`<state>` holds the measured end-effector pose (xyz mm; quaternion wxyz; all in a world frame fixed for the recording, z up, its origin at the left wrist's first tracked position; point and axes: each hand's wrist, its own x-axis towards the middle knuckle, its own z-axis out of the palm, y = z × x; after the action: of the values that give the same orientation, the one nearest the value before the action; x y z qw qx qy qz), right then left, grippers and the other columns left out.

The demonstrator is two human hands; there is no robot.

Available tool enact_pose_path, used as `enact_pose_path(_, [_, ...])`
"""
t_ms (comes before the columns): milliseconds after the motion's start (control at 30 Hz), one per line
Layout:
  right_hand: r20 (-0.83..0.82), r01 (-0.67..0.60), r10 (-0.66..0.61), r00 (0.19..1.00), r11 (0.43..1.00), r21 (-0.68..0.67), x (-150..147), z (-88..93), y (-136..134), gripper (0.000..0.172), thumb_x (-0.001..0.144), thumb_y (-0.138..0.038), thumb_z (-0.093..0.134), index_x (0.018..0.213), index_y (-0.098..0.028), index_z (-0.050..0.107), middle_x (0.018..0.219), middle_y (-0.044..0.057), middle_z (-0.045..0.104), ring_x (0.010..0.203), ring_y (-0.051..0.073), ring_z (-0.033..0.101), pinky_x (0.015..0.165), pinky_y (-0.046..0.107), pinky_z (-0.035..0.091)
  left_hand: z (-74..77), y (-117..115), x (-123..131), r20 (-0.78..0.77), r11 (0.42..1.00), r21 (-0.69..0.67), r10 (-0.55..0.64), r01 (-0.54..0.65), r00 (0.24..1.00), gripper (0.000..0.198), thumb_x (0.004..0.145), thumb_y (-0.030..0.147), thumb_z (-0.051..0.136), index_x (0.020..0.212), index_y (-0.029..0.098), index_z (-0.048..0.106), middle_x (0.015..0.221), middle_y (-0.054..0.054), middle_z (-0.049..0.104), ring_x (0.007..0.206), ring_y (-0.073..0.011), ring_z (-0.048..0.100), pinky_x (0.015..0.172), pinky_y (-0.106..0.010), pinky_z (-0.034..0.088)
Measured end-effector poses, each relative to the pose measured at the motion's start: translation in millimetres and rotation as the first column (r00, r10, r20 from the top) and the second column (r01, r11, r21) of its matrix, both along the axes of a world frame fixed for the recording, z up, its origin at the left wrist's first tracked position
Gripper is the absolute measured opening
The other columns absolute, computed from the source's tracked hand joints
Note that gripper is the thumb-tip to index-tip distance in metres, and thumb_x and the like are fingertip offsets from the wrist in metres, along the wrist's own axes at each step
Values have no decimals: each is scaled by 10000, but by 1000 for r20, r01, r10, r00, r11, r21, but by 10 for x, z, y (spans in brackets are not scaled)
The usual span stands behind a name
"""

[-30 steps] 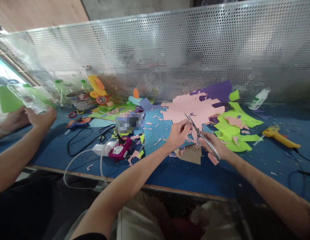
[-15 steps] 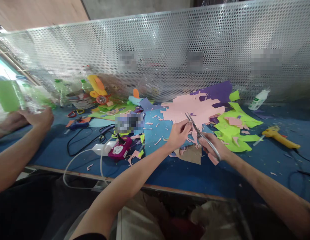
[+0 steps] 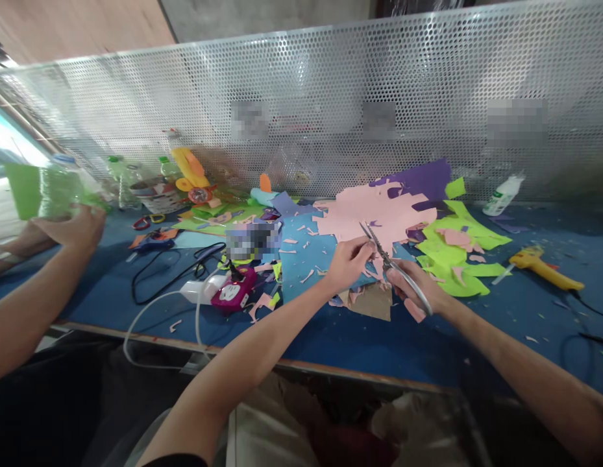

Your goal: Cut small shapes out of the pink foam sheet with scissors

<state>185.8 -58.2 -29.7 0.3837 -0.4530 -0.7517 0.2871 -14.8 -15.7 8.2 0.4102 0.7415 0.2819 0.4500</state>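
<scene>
My right hand (image 3: 411, 285) is closed round the handles of a pair of scissors (image 3: 385, 254), whose blades point up and left. Their tips lie in front of a large pink sheet of paper (image 3: 359, 207) with ragged edges. Left of the blades, my left hand (image 3: 347, 263) is pinched closed; what is between its fingertips is too small to make out. A pink paper strip (image 3: 415, 310) shows below my right hand. Under both hands lie a blue sheet (image 3: 298, 259) strewn with pink scraps and a piece of brown cardboard (image 3: 372, 301).
At the left, a co-worker's hands (image 3: 80, 227) hold a clear plastic bottle (image 3: 60, 191). A magenta power socket (image 3: 233, 288) with cables lies left of my arm. To the right are lime-green paper (image 3: 457, 259), a yellow glue gun (image 3: 547, 266) and a white bottle (image 3: 503, 194). A perforated metal screen (image 3: 320, 78) stands behind.
My hands and the scissors have hardly moved. At the left, the co-worker's bottle and the green sheet beside it have shifted slightly to the right.
</scene>
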Motion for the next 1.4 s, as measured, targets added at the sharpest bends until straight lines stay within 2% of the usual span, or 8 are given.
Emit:
enact_pose_path(400, [14, -17, 17, 1000, 1000, -2, 17, 15, 23, 369, 925, -559, 489, 799, -221, 569, 587, -14, 539, 488, 151, 530, 443, 260, 426, 39, 11, -3, -25, 999, -41, -33, 32, 999, 315, 923, 353, 495, 669, 171, 533, 574, 31, 430, 578, -108, 403, 570, -253, 319])
enact_pose_path(667, [81, -10, 11, 997, 1000, -13, 80, 69, 43, 461, 893, -652, 469, 723, -229, 542, 556, -27, 496, 477, 138, 481, 434, 244, 360, 23, 56, -34, -86, 999, -13, -43, 42, 995, 324, 934, 356, 495, 670, 170, 520, 580, 35, 413, 580, -105, 374, 583, -259, 294])
enact_pose_path(767, [135, 37, -37, 990, 999, 4, 81, 115, 43, 490, 865, -685, 473, 671, -237, 514, 518, -40, 450, 440, 123, 430, 418, 241, 303, 9, 71, -34, -80, 999, -16, -51, 50, 996, 339, 939, 364, 496, 658, 174, 498, 578, 34, 412, 567, -104, 357, 573, -264, 279])
enact_pose_path(900, [178, 200, -199, 964, 980, 11, 63, 170, 48, 541, 797, -634, 641, 527, -250, 371, 450, -81, 295, 389, 86, 324, 404, 239, 212, 9, 84, -40, -78, 998, 16, -52, 54, 996, 375, 948, 369, 491, 628, 180, 447, 578, 29, 402, 565, -104, 356, 574, -270, 277])
enact_pose_path(1067, [-89, 324, -325, 942, 946, -19, 46, 191, 57, 432, 793, -565, 703, 585, -247, 496, 427, -79, 397, 359, 102, 402, 388, 244, 304, -4, 90, -49, -190, 993, 86, -67, 85, 979, 331, 973, 313, 457, 667, 185, 440, 594, 32, 406, 572, -109, 377, 584, -270, 281])
enact_pose_path(1233, [-366, 257, -255, 895, 965, -43, 24, 233, 31, 300, 756, -505, 770, 810, -241, 638, 598, -31, 618, 462, 146, 577, 474, 273, 470, -63, 83, -30, -434, 938, 320, 22, 131, 901, 333, 1007, 314, 421, 711, 185, 501, 571, 26, 443, 520, -108, 376, 554, -282, 239])
enact_pose_path(1333, [-430, 212, -216, 876, 976, -59, -6, 243, 21, 317, 708, -481, 814, 802, -235, 637, 784, 18, 706, 522, 136, 593, 530, 291, 506, -84, 66, -15, -541, 898, 409, 97, 161, 836, 323, 1003, 324, 429, 746, 183, 566, 604, 4, 539, 528, -113, 425, 542, -275, 244])
enact_pose_path(1400, [-444, 188, -197, 874, 980, -66, -20, 231, 22, 323, 689, -474, 823, 795, -235, 633, 787, 20, 705, 528, 129, 570, 512, 279, 490, -81, 53, -7, -584, 889, 424, 123, 172, 802, 316, 1005, 329, 425, 790, 184, 605, 640, -7, 594, 545, -117, 467, 540, -264, 257])
